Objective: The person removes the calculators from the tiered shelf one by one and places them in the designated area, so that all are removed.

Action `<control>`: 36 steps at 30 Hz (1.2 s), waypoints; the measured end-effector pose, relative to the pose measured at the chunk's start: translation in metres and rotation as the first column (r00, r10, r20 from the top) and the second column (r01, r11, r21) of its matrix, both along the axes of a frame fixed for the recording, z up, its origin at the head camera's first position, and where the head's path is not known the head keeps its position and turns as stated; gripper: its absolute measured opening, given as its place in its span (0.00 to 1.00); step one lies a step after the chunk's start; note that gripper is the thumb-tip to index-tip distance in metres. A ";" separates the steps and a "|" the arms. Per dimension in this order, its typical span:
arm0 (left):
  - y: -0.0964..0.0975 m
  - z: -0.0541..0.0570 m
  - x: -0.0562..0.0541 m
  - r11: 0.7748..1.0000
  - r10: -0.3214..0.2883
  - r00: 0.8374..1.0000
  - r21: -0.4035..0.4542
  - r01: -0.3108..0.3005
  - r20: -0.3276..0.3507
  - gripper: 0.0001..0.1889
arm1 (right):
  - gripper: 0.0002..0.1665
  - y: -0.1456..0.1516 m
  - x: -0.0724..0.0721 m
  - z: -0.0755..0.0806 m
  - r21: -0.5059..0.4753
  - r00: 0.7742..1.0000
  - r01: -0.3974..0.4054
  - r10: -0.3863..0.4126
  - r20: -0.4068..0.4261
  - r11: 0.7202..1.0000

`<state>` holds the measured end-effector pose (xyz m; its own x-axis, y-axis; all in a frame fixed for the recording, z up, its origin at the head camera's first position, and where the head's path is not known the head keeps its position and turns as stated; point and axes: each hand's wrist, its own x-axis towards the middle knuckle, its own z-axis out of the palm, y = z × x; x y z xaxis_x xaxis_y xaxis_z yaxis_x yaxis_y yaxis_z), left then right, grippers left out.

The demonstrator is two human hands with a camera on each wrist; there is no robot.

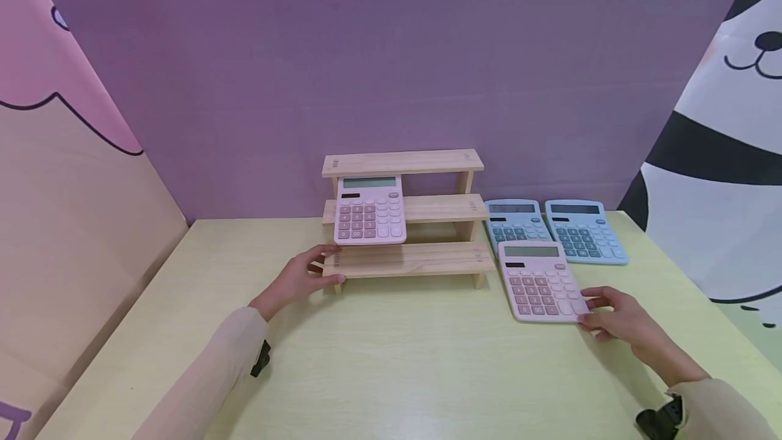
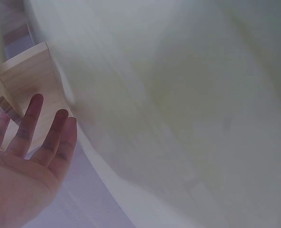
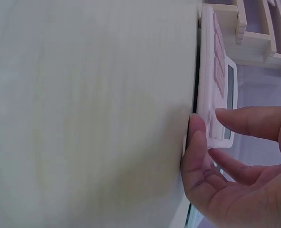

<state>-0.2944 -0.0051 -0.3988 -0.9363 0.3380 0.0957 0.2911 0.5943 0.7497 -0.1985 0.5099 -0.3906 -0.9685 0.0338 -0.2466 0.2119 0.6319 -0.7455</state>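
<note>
A three-tier wooden stand [image 1: 409, 260] stands toward the back of the table. My left hand [image 1: 303, 276] is at the left end of its lowest step, holding that end between thumb and index finger; the other fingers [image 2: 35, 111] extend loosely in the left wrist view. One pink calculator [image 1: 370, 212] leans on the stand's left part, screen up. At the right, my right hand [image 1: 613, 318] pinches the lower right corner of a second pink calculator [image 1: 540, 284], thumb on its face and fingers at its edge and underside [image 3: 211, 80].
Two blue calculators [image 1: 516, 219] [image 1: 586, 231] lie side by side at the back right, the left one partly covered by the pink calculator. A purple cloth backdrop [image 1: 366, 60] hangs behind the pale wooden table [image 1: 397, 365]. A printed panel [image 1: 727, 175] borders the right side.
</note>
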 end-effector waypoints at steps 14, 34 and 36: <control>0.000 0.000 0.001 1.000 -0.003 1.000 0.008 0.003 0.009 0.33 | 0.34 0.000 0.000 0.003 -0.003 0.999 0.035 -0.035 -0.007 0.999; 0.000 0.001 0.001 1.000 -0.007 1.000 0.011 0.007 0.000 0.33 | 0.33 -0.025 -0.012 0.021 0.005 0.994 -0.035 0.035 -0.103 0.999; 0.000 0.001 0.001 1.000 -0.011 1.000 0.010 0.011 -0.005 0.33 | 0.33 -0.032 -0.014 0.020 -0.021 0.991 -0.053 0.050 -0.123 0.998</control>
<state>-0.2934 -0.0047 -0.3979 -0.9320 0.3472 0.1042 0.3017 0.5836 0.7539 -0.2121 0.4783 -0.3704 -0.9917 -0.0219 -0.1263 0.0855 0.6212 -0.7790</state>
